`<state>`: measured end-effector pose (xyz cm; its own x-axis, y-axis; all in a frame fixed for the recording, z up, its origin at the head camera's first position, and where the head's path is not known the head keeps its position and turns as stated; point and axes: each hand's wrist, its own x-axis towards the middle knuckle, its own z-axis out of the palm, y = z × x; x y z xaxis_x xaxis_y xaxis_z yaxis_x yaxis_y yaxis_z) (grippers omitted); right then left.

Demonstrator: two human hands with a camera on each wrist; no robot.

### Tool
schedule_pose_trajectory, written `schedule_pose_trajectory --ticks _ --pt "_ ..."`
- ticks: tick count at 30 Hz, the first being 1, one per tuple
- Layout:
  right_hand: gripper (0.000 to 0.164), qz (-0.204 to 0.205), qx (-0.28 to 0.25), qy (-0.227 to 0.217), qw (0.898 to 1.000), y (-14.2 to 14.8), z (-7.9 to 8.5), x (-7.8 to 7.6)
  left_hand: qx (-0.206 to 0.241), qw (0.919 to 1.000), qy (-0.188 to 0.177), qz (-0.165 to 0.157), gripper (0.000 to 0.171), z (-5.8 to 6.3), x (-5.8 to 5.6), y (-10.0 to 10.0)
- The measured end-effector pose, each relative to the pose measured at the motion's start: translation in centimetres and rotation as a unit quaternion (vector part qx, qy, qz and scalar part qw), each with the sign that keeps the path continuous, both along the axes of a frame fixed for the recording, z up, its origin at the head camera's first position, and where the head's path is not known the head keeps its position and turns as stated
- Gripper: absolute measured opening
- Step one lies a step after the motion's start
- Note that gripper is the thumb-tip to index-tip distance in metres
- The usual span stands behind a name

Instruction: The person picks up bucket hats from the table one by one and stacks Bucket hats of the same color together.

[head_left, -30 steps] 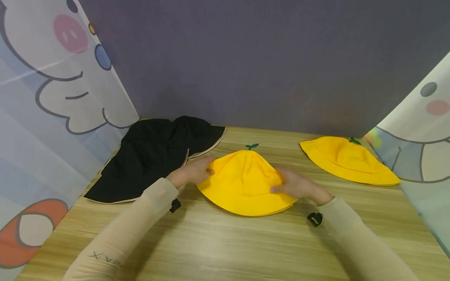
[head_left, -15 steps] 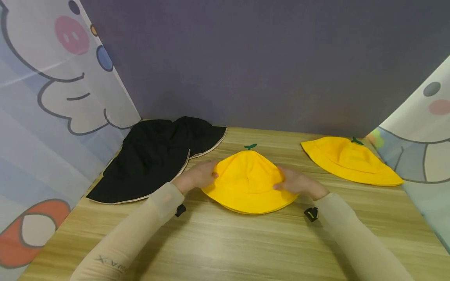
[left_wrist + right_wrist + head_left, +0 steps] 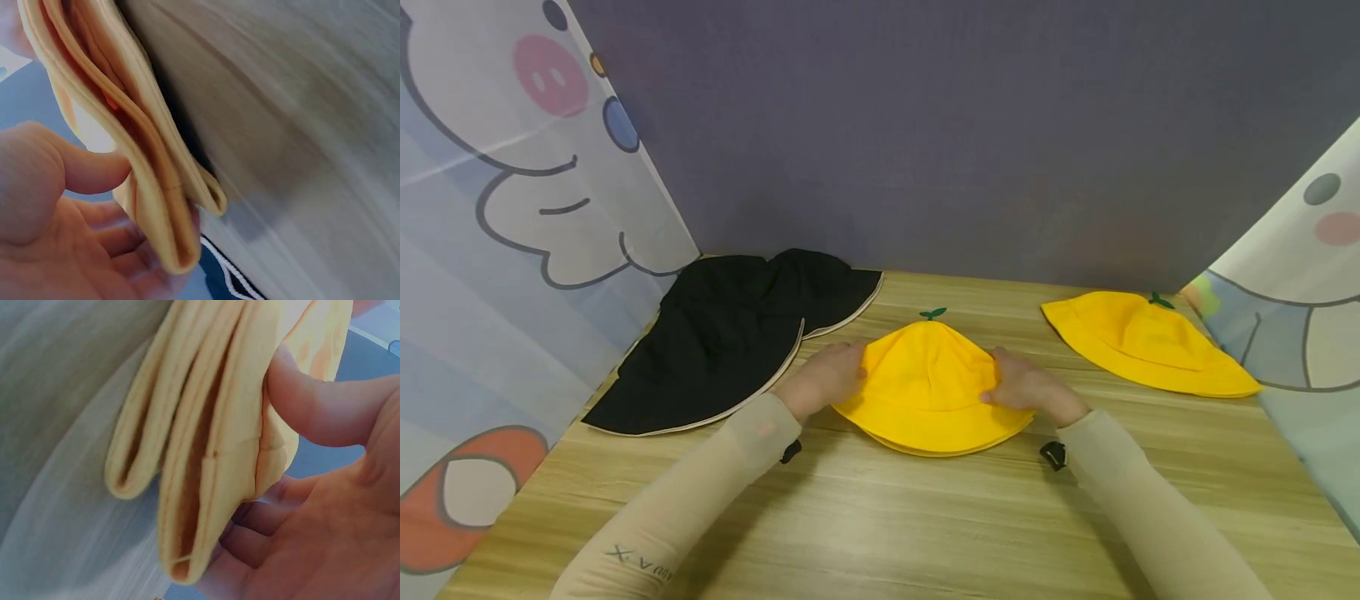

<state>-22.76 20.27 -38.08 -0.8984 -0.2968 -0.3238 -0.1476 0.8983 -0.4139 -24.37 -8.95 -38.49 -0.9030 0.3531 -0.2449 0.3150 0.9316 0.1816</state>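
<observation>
A yellow bucket hat (image 3: 929, 375) with a green sprout on its top is in the middle of the table in the head view, folded flat. My left hand (image 3: 829, 379) grips its left side, and my right hand (image 3: 1024, 387) grips its right side. In the left wrist view, the thumb lies on the near face of the hat (image 3: 147, 181) with the fingers behind it. The right wrist view shows the same hold on the other end of the hat (image 3: 234, 444). Another folded yellow brim (image 3: 134, 450) lies beneath, close to the tabletop.
Black hats (image 3: 707, 358) with pale edging overlap at the back left, near my left hand. Another yellow hat (image 3: 1142, 342) with a sprout lies at the back right. A dark grey panel (image 3: 970, 142) stands behind the wooden table (image 3: 910, 533); printed cloth flanks both sides.
Both hands have drawn slightly closer together with the yellow hat between them. Its crown looks smoother and its lower brim edge sits a little higher. The other hats stay put.
</observation>
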Motion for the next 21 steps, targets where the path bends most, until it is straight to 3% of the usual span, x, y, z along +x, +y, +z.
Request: schedule_pose_trajectory --ticks 5,9,11,13,16,21 --pt "0.074 -0.006 0.010 -0.004 1.000 -0.2 0.0 -0.1 -0.048 0.9963 0.071 0.008 0.045 0.1 1.0 0.9" --pt "0.074 -0.006 0.020 -0.006 1.000 -0.1 0.1 -0.2 -0.095 0.9832 0.153 -0.030 0.040 0.4 2.1 2.0" --pt "0.073 -0.006 0.023 -0.007 1.000 -0.1 0.1 -0.2 -0.098 0.9803 0.165 -0.048 0.040 0.6 2.6 2.6" --pt "0.074 -0.003 0.024 -0.006 1.000 -0.1 0.1 -0.3 -0.092 0.9836 0.144 -0.058 0.046 0.7 2.9 3.1" --pt "0.075 0.001 0.023 -0.002 1.000 0.0 0.1 -0.3 -0.065 0.9927 0.080 -0.062 0.061 0.8 3.3 3.8" --pt "0.075 0.005 0.019 -0.001 1.000 0.1 0.0 -0.3 -0.077 0.9943 0.005 -0.074 0.095 0.9 3.4 4.2"
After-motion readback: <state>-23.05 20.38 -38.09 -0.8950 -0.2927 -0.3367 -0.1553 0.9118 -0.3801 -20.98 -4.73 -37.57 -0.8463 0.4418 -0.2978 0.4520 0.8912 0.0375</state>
